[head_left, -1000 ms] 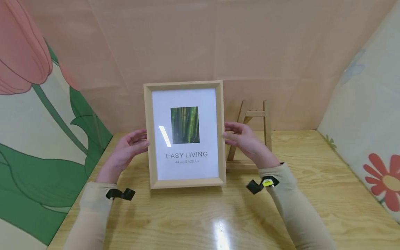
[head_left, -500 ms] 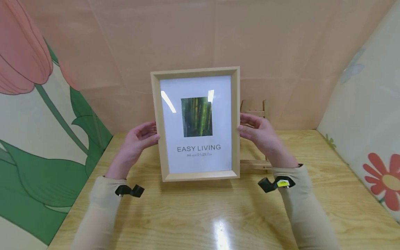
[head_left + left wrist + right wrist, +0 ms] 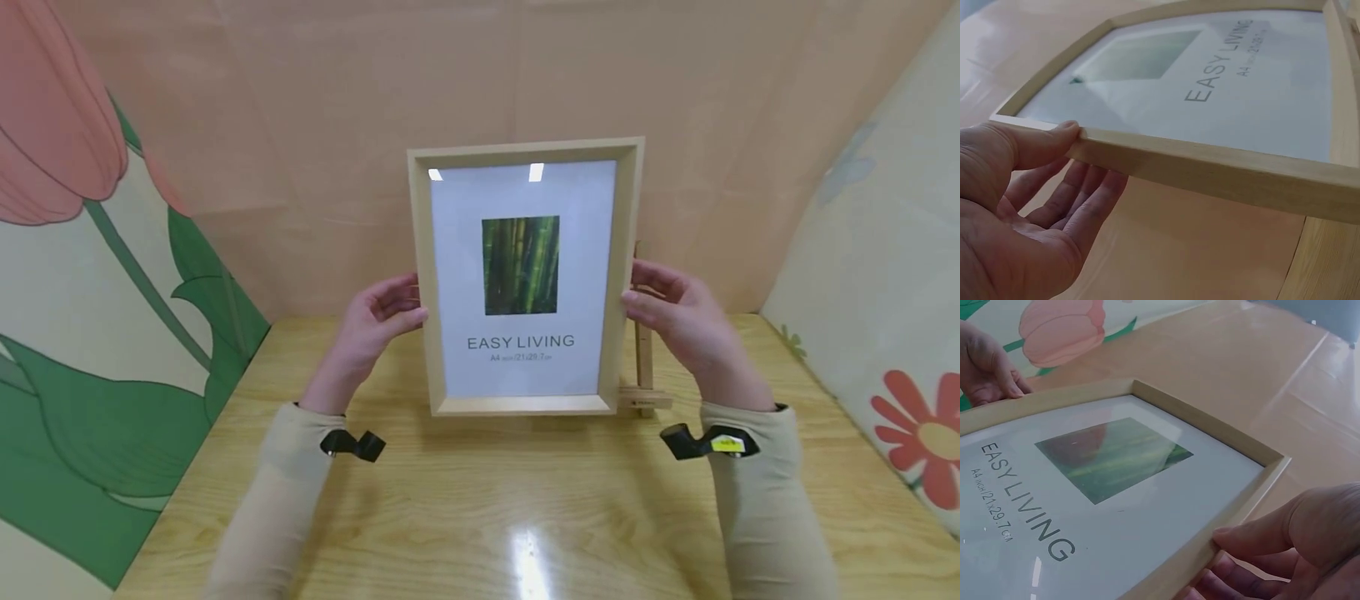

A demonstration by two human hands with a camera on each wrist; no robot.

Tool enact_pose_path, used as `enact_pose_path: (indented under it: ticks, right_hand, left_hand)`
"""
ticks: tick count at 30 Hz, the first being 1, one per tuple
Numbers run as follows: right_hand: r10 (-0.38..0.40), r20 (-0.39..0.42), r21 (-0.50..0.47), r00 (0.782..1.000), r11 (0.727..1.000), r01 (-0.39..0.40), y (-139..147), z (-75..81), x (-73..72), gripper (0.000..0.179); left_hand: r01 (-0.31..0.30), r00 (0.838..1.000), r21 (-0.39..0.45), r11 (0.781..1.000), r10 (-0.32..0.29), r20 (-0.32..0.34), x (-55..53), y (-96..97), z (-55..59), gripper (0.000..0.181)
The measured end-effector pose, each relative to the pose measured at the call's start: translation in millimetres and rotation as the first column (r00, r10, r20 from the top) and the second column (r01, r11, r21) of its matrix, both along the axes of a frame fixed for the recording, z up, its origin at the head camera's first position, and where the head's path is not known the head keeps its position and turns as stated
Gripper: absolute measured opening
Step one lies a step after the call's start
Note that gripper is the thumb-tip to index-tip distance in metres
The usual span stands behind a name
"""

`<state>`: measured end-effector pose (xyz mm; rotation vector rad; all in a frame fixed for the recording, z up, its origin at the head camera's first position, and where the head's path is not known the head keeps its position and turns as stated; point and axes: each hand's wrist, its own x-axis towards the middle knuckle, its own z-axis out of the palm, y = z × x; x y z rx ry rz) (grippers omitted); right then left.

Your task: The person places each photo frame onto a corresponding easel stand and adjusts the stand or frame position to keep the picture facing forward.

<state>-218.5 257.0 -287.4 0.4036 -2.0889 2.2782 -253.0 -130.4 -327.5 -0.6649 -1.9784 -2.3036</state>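
A light wooden picture frame (image 3: 525, 405) stands nearly upright in the air, its front toward me, with a white sheet, a green bamboo picture and the words EASY LIVING. My left hand (image 3: 367, 333) pinches its left side, thumb on the front edge and fingers reaching behind, as the left wrist view shows. On the opposite side my right hand (image 3: 686, 325) grips the frame the same way; in the right wrist view the thumb (image 3: 1241, 537) presses the edge. Behind the frame's right side is a small wooden easel (image 3: 645, 400), mostly hidden.
The wood-grain table (image 3: 450, 508) lies below. A pinkish cloth backdrop (image 3: 315, 100) rises behind it. Side panels carry a printed tulip (image 3: 60, 125) at left and a red flower (image 3: 930, 433) at right.
Both hands have carried the picture frame to the right and upward. It now covers most of the easel, which stood in plainer sight a second ago.
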Motion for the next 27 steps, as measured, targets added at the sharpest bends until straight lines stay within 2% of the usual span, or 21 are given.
enact_pose_path:
  ticks: [5,8,15,22,27]
  right_hand:
    - [0.022,0.001,-0.083,1.000,0.996,-0.022,-1.2,3.5,4.9,0.035]
    - [0.010,0.013,-0.108,1.000,0.994,-0.009,-2.2,4.8,6.7,0.034]
    - [0.003,0.043,-0.189,0.999,0.982,0.005,-7.0,2.1,6.2,0.034]
    - [-0.031,0.041,-0.224,0.999,0.974,0.039,7.2,-7.5,1.4,0.036]
    - [-0.028,0.033,-0.303,0.999,0.952,0.037,17.3,-11.9,1.3,0.037]
  left_hand:
    - [0.003,1.000,0.021,1.000,-0.003,-0.003,-1.0,2.0,3.2,0.046]
    - [-0.001,1.000,0.032,0.999,0.001,0.006,-2.2,3.3,3.2,0.047]
    - [-0.012,0.999,0.059,0.998,0.009,0.043,-4.7,4.3,-2.6,0.046]
    - [-0.016,0.999,0.048,0.999,0.015,0.041,-8.9,24.1,-8.9,0.045]
    - [-0.014,0.999,0.031,0.999,0.013,0.037,-11.4,36.5,-9.3,0.045]
